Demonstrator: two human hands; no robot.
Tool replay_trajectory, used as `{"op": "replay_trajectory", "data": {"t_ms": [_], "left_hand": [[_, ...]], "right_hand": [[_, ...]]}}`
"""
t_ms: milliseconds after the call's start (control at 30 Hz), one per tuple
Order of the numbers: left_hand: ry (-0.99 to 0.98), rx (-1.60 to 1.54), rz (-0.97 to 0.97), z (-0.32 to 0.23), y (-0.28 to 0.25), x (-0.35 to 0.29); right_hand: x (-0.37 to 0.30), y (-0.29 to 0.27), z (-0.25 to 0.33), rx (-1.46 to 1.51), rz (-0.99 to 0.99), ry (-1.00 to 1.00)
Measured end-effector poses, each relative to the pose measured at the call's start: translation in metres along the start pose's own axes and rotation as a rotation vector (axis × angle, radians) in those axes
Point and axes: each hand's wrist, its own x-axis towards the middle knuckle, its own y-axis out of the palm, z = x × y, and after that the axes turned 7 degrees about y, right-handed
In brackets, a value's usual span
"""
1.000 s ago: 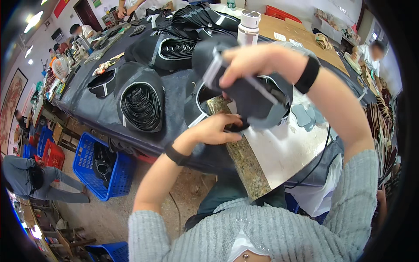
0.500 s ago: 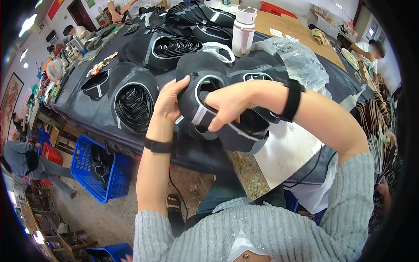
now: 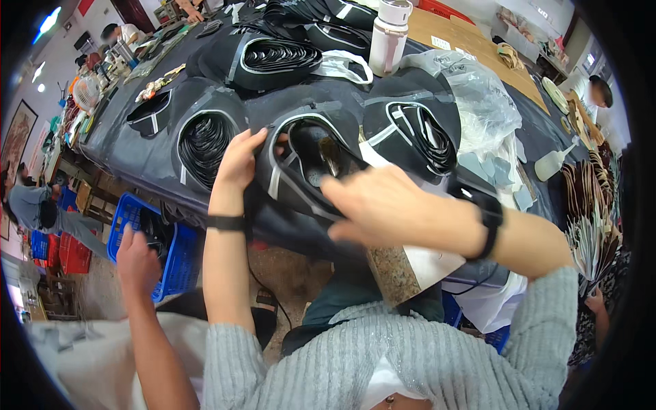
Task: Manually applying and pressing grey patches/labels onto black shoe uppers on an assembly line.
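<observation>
Black shoe upper (image 3: 311, 160), grey-trimmed, is held up over the near edge of the table (image 3: 137, 154), opening toward the camera. It has come lower and closer to that edge than half a second ago, and its opening now shows the inside more plainly.

Left hand (image 3: 239, 164) grips the upper's left rim, fingers curled over it; a moment back it lay flatter against that side. Right hand (image 3: 379, 205) has slid from over the top down to the upper's lower right side, fingers spread along the edge. Both hands are clamped on the piece, set apart at opposite sides. Judged: the piece is being turned and checked or shaped, not yet put down.

Left of the upper, a stack of uppers (image 3: 205, 140) lies on the table. Behind it, a white bottle (image 3: 389, 34). Right of it, a clear plastic bag (image 3: 478, 96). Below left, another person's hand (image 3: 140, 263) reaches by a blue crate (image 3: 181, 256).
</observation>
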Motion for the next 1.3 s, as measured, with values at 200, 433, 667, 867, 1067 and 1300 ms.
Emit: {"op": "replay_trajectory", "data": {"t_ms": [200,433,667,867,1067,1300], "left_hand": [[0.427,1.013,-0.071,0.005,0.016,0.022],[0.501,1.324,-0.21,0.004,0.043,0.036],[0.286,1.3,0.026,0.02,0.026,0.036],[0.561,0.765,-0.038,-0.048,0.132,-0.032],[1.079,1.168,0.164,0.008,0.25,-0.061],[1.064,1.461,0.384,0.049,0.251,-0.057]], "right_hand": [[0.028,0.043,-0.023,-0.286,-0.435,-0.233],[0.02,0.021,-0.007,-0.126,-0.307,-0.39],[0.002,0.053,-0.034,-0.154,-0.262,-0.336],[-0.095,0.02,-0.057,0.324,-0.207,-0.215],[-0.156,0.035,-0.094,0.752,-0.029,0.032],[-0.198,0.055,-0.124,1.26,-0.174,0.257]]}}
